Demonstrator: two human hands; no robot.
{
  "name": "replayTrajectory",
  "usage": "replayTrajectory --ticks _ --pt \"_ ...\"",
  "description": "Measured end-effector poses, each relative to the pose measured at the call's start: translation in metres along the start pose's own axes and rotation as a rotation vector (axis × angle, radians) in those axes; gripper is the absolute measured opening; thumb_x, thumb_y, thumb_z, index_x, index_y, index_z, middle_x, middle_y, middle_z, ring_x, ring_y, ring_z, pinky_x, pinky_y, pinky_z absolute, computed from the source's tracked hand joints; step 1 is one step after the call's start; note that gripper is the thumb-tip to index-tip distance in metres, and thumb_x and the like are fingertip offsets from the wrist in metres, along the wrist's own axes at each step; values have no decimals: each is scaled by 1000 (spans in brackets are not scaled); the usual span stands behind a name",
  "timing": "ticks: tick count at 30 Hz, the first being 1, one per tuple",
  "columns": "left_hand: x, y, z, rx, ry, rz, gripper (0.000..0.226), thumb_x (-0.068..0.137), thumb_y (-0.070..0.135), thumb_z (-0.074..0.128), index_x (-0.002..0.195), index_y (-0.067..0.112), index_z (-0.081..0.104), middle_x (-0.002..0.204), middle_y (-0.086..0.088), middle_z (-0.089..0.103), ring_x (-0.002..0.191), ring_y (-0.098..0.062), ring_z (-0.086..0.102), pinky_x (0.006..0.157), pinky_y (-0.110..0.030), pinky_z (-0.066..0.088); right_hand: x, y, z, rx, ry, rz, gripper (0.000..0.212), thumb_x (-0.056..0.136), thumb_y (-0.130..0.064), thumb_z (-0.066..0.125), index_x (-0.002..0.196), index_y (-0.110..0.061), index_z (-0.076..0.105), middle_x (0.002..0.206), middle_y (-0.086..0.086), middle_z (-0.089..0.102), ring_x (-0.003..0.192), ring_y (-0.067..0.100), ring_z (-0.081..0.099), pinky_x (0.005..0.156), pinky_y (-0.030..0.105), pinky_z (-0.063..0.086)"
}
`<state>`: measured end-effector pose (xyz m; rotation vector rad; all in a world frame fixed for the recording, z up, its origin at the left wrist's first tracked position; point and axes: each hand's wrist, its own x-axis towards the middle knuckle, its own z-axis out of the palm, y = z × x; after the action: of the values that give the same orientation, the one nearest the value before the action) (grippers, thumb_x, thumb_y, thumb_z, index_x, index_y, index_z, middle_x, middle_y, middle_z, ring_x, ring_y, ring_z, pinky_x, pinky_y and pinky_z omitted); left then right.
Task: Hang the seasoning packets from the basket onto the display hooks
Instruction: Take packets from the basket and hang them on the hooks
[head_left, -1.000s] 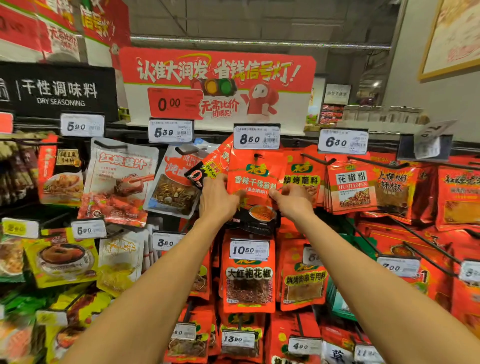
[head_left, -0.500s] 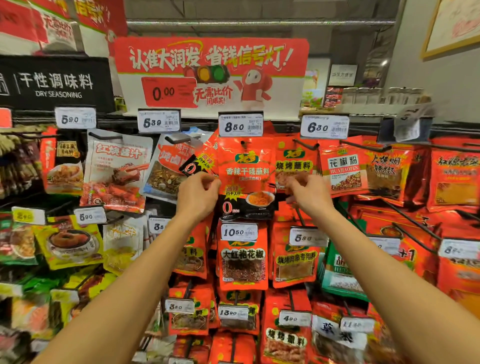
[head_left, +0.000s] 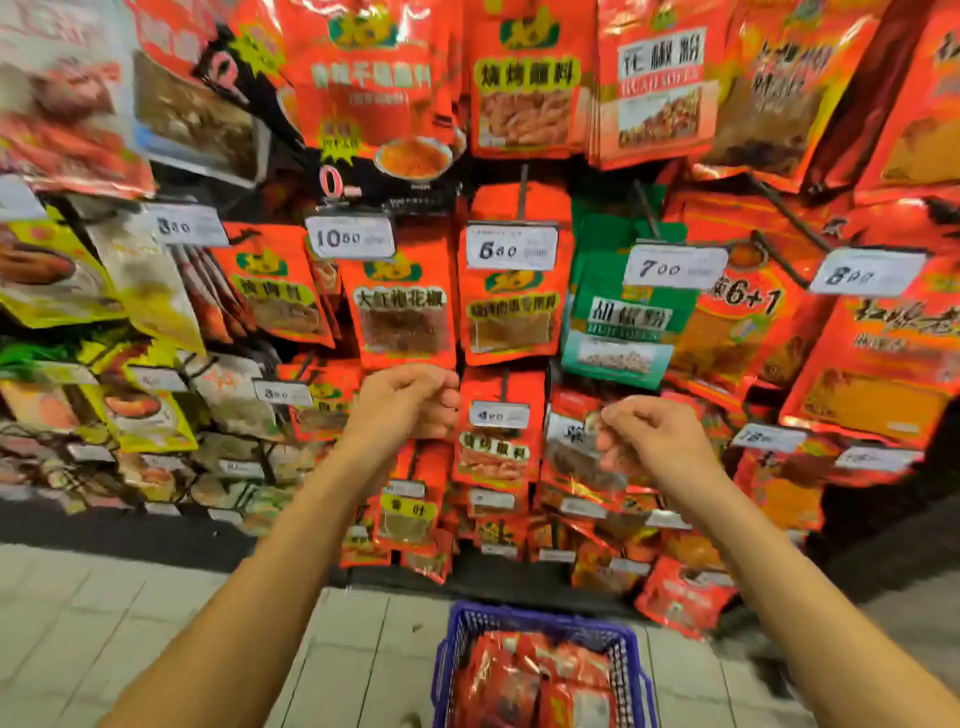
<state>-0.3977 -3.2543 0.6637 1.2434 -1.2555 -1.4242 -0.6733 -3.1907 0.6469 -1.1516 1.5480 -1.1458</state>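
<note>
Judging by their foil sheen, the seasoning packets (head_left: 540, 680) heaped in the blue basket (head_left: 448, 670) on the floor look light, limp and a bit slippery, so I'd pinch 1 by its top edge near the hang hole. They're glossy red-orange pouches. Both the left hand (head_left: 410, 402) and right hand (head_left: 649, 441) hover loosely curled before the hooks, holding nothing.

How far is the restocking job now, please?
Done: many packets hang on the hooks. In hand: nothing; the left hand and right hand hover loosely curled before the display. Left: the blue basket on the floor holds red packets.
</note>
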Motion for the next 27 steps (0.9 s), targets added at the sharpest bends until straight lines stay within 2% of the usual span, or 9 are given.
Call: replayTrajectory --ticks 3,7,10,12,14,18,21,24,27 --pt "-15 -88 29 45 27 -269 25 100 15 54 84 17 74 73 -2 72 59 -13 65 52 -22 52 -11 86 -6 -42 -33 201 26 100 -4 56 74 -7 64 53 1 64 40 14 56 43 24 42" --pt "-42 -195 57 66 35 -607 21 100 17 54 87 17 70 76 -3 68 66 -19 60 63 -27 49 -31 199 -6 -53 -55 480 21 100 -7 56 81 -6 64 54 3 64 39 13 56 43 23 45" --pt "-65 -270 69 46 87 -796 18 98 10 53 88 16 67 79 -8 63 61 -19 54 54 -22 44 -51 281 3 -109 -56 628 31 98 -7 60 68 -14 68 50 -2 61 39 10 57 40 21 46" --pt "-78 -322 72 51 130 -911 15 97 8 54 91 14 67 82 -11 62 63 -21 55 52 -21 47 -65 340 12 -129 -55 717 39 96 -7 64 59 -16 66 51 -2 60 44 12 56 45 22 46" --pt "-89 -371 73 48 129 -1021 12 99 12 55 96 13 66 84 -11 62 63 -20 58 51 -20 50 -81 398 25 -153 -49 808 29 96 -9 64 68 -17 66 57 -3 63 53 15 59 52 24 48" --pt "-88 -479 69 135 107 -1139 15 98 20 59 85 15 64 76 -4 69 64 -18 65 56 -22 51 -100 514 58 -150 -94 989 14 98 -15 62 86 -9 65 58 1 65 48 14 60 46 23 46" --pt "-73 -550 64 213 63 -1172 22 97 15 56 76 18 60 60 3 69 49 -10 64 51 -19 50 -106 587 79 -230 -156 1002 21 99 -14 57 79 -13 63 71 13 63 57 26 58 54 27 42" --pt "-53 -631 61 413 -75 -1152 24 101 13 54 78 20 55 87 -5 70 74 -18 70 62 -26 60 -105 666 92 -436 -303 934 21 96 -7 52 78 -12 60 76 20 62 70 32 62 63 35 49" --pt "-42 -684 60 566 -193 -1123 9 100 14 57 92 14 61 109 -16 70 88 -25 70 75 -34 62 -88 729 105 -717 -581 841 21 99 -17 51 79 -17 59 81 10 62 89 36 66 76 37 52"
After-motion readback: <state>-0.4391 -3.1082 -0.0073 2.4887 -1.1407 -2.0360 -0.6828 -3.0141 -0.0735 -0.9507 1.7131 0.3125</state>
